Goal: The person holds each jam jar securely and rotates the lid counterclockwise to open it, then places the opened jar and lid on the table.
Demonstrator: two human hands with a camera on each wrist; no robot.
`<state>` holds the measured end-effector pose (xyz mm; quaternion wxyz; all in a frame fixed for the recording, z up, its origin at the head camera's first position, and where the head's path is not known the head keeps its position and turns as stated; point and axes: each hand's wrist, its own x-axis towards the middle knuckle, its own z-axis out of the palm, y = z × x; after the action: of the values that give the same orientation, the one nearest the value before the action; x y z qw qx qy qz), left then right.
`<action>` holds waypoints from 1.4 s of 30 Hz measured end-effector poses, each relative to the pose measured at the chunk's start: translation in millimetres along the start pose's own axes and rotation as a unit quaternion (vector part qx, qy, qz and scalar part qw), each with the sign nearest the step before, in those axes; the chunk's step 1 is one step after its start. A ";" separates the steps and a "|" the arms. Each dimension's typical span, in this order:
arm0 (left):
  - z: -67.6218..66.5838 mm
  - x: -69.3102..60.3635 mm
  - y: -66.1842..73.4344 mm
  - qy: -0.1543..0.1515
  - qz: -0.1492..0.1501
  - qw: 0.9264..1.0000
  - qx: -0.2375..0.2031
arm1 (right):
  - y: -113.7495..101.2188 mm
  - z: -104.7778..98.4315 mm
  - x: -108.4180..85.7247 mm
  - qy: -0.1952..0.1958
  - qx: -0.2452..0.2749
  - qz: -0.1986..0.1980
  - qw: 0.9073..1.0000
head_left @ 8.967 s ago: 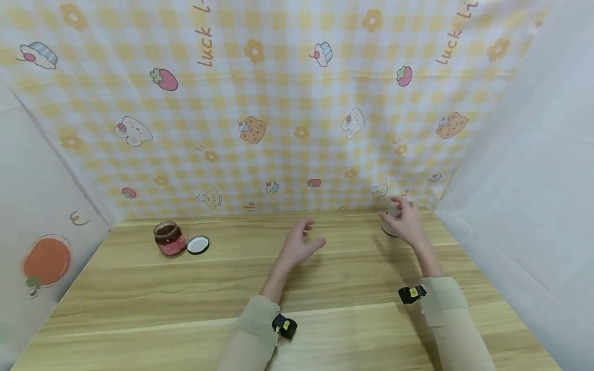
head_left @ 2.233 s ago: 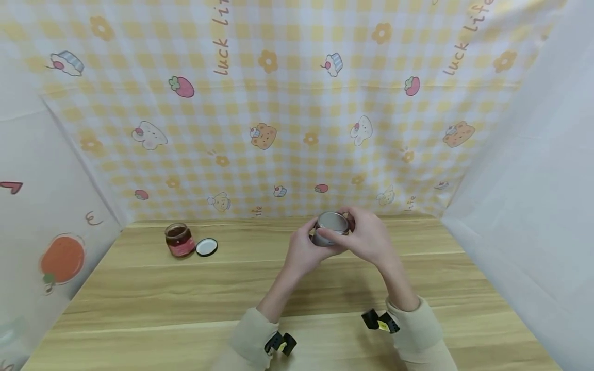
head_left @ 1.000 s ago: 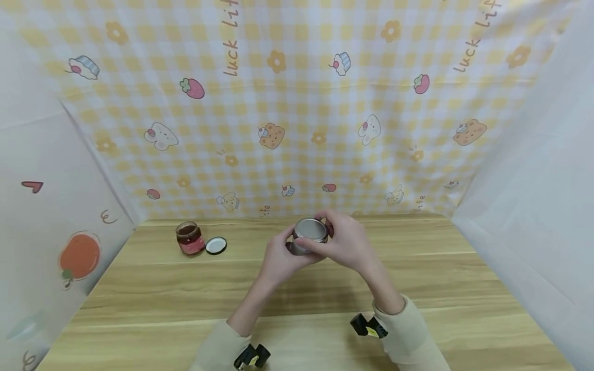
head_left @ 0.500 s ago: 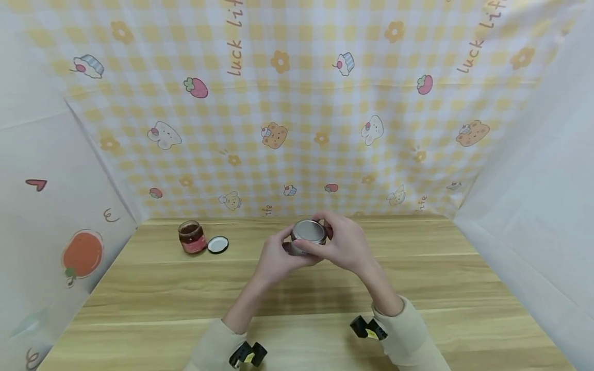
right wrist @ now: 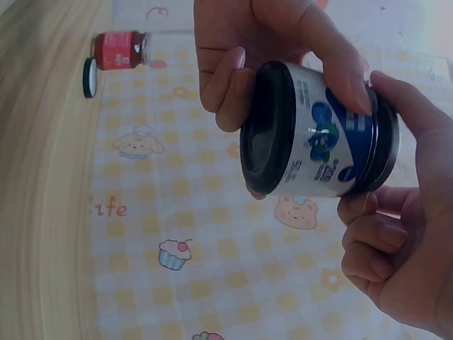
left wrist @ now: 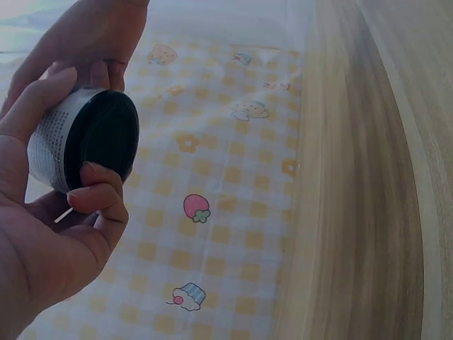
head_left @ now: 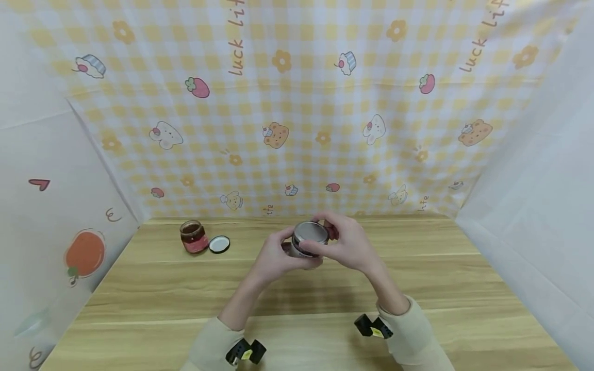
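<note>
A short can (head_left: 312, 234) is held above the middle of the table, its grey, silver-rimmed top tilted upward. In the right wrist view its label (right wrist: 320, 134) is white and blue, between black bands at both ends. My left hand (head_left: 274, 257) grips the can's body, with curled fingers against the black bottom end (left wrist: 106, 138) in the left wrist view. My right hand (head_left: 350, 245) grips the rim at the top end between thumb and fingers. Part of the can's side is hidden behind the hands.
At the back left stands an uncapped glass jar (head_left: 194, 238) with a red label and dark contents. Beside it a black-rimmed white lid (head_left: 219, 244) lies flat on the wooden table (head_left: 162, 299). A checked cloth (head_left: 320, 108) hangs behind the table.
The can has come from the back right to the middle; both hands now hold it, where only the right hand was at it. Over the last second it has barely moved.
</note>
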<state>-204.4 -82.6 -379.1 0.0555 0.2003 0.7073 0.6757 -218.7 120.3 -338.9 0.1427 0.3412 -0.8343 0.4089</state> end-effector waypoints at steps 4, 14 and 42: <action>-2.3 -0.8 1.6 -0.025 0.007 1.000 -0.013 | 0.3 -3.5 -1.0 -0.018 0.035 -0.008 0.999; -7.2 -1.7 3.1 -0.080 0.032 0.994 -0.069 | 0.9 -7.8 -2.0 -0.036 0.066 -0.046 0.996; -15.5 1.2 -4.1 -0.282 0.072 0.940 -0.176 | 1.1 -14.2 -1.7 -0.166 0.181 -0.139 0.959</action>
<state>-211.8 -96.6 -381.7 0.2383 0.4201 0.5164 0.7072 -218.8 132.6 -331.6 -0.0065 0.5368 -0.7028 0.4668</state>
